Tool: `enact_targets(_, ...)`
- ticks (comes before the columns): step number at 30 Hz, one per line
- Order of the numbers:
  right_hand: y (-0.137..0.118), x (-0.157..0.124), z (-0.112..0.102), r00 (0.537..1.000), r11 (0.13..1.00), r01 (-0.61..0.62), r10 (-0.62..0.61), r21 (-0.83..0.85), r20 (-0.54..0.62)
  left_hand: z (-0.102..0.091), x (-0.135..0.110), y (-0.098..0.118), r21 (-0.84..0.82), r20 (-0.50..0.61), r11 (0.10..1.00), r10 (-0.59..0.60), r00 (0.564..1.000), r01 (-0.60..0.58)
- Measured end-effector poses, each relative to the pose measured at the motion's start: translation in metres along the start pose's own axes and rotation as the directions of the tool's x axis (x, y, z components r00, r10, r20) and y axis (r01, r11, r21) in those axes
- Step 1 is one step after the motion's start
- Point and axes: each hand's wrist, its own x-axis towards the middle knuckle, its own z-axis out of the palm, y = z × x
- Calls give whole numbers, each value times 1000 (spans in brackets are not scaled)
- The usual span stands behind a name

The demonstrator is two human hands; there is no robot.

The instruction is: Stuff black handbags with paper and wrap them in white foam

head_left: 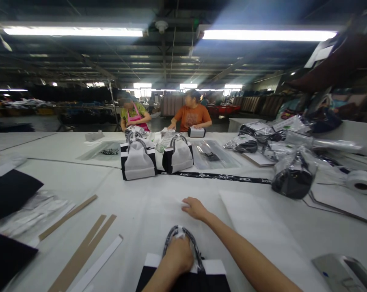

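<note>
A small black bag (183,282) with white flaps and patterned handles stands at the front edge of my view. My left hand (180,254) is closed in a fist between its handles (188,233), over whitish wrapping; its fingertips and whatever they grip are hidden. Beyond the bag, my right hand (196,208) reaches left over the white tabletop (150,211). Its thumb and forefinger are apart, with nothing clearly between them. Ahead stand two black bags, a left one (138,162) and a right one (178,156), both with white wrapping.
Brown strips (80,251) and a white strip (98,263) lie left, near black pieces (13,194). A printed black ribbon (214,176) crosses the table. Plastic-wrapped bags (294,174), a tape roll (361,181) and a white sheet (262,227) lie right. Two people work across the table.
</note>
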Motion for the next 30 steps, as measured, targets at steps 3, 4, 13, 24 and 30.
enact_targets(3,-9,-31,2,995,996,92,-92,18,32,0,-6,5,14,-53,997,-69,996,70)
enact_targets(4,-12,-41,3,993,994,105,-106,23,51,0,-8,7,19,-68,997,-72,995,73)
enact_targets(13,-24,-84,5,953,965,93,-157,244,259,0,-12,6,66,-152,987,-138,979,149)
enact_targets(24,-39,-97,-22,945,920,-5,-123,391,302,-6,-9,0,39,-162,980,-187,969,196)
enact_targets(30,-92,-159,-49,989,968,3,34,250,-144,-5,-2,-11,29,-108,986,-158,981,162)
